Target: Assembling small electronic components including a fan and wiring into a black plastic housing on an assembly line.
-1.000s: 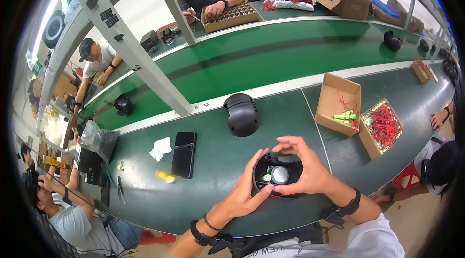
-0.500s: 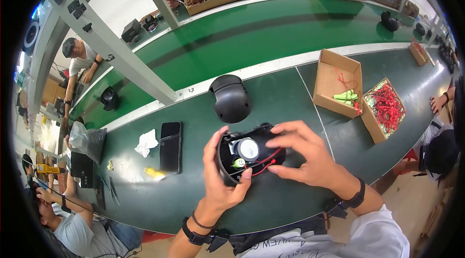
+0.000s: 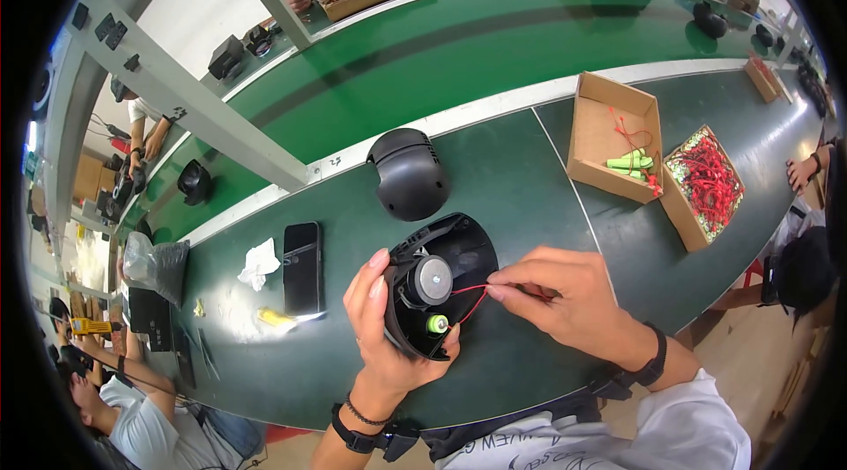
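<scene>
My left hand [image 3: 388,338] grips a black plastic housing half [image 3: 472,249] from its left side, tilted with its hollow facing me. Inside sit a round speaker [image 3: 430,280] with a silver magnet and a green battery cell [image 3: 437,324]. Thin red wires [image 3: 472,290] run out of the housing to my right hand [image 3: 556,294], whose thumb and forefinger pinch them just beyond the rim. What the wires end in is hidden by the fingers. Behind the housing, a separate black shell [image 3: 409,175] lies on the dark green table [image 3: 520,382].
To the right stand a cardboard box [image 3: 615,139] with green cells and another box [image 3: 704,192] full of red-wired cells. A black phone [image 3: 303,269], a white tissue [image 3: 258,264] and a yellow item [image 3: 275,317] lie left. Co-workers sit around the green conveyor belt [image 3: 423,51].
My right hand has drawn back to the right, pulling the red wires taut between pinched fingers. The housing has tilted up, showing more of its inside.
</scene>
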A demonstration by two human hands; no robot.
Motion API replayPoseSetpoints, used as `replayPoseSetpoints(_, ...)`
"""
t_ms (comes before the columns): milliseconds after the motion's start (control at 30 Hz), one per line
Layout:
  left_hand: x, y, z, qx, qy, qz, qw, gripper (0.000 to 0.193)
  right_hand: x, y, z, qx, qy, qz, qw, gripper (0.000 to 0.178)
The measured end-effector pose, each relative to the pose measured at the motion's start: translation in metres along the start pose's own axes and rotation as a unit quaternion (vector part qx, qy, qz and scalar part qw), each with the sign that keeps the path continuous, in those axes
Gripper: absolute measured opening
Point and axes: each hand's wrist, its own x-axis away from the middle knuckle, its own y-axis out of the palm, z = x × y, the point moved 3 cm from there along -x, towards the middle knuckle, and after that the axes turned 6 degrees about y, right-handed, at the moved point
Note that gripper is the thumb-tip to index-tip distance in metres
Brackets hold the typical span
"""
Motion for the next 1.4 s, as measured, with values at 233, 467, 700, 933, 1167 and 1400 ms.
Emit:
replayPoseSetpoints(233, 0.002, 0.0, 0.006, -0.066, 0.035, -0.029, 0.997, 0.096, 0.01, 0.014, 0.014, -0.13, 0.148, -0.03, 0.98, 0.012)
replayPoseSetpoints(467, 0.005, 0.0, 0.012, -0.102, 0.075, -0.02, 0.992, 0.095, 0.01, 0.023, 0.019, -0.278, 0.248, -0.073, 0.925, 0.013)
replayPoseSetpoints(700, -0.007, 0.006, 0.006, 0.073, -0.212, 0.187, 0.956, 0.083, 0.02, 0.042, -0.009, -0.072, 0.032, 0.036, 0.996, 0.01)
replayPoseSetpoints(933, -0.004, 0.023, 0.014, 0.324, -0.443, 0.371, 0.749, 0.043, 0.029, 0.073, -0.041, 0.139, -0.161, 0.066, 0.975, 0.023)
replayPoseSetpoints(1167, 0.013, 0.008, 0.002, 0.348, -0.472, 0.363, 0.724, 0.036, 0.03, 0.094, -0.054, 0.153, -0.179, -0.013, 0.972, 0.035)
replayPoseSetpoints(1400, 0.025, -0.034, -0.031, 0.253, -0.439, 0.344, 0.791, 0.037, -0.007, 0.04, -0.086, 0.086, -0.193, -0.013, 0.977, 0.031)
